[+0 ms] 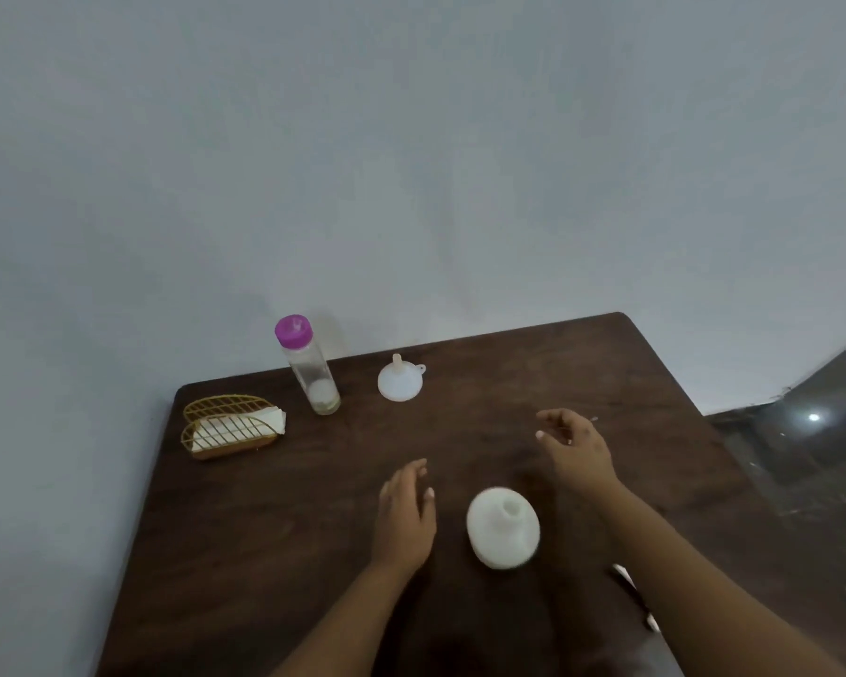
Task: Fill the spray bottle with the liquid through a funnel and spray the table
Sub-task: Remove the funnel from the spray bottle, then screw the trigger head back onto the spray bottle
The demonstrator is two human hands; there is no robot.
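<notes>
I'm hovering both hands, left (404, 510) and right (575, 447), loose-fingered and empty, beside the uncapped bottle (503, 528) standing near me, and reaching rightward for the far funnel (400, 379), I should seat its spout squarely.

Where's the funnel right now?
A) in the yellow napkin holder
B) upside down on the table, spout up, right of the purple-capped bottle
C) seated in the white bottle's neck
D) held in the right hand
B: the funnel rests wide end down on the table, spout pointing up, just right of the purple-capped bottle; neither the left hand nor the right hand touches it.
</notes>
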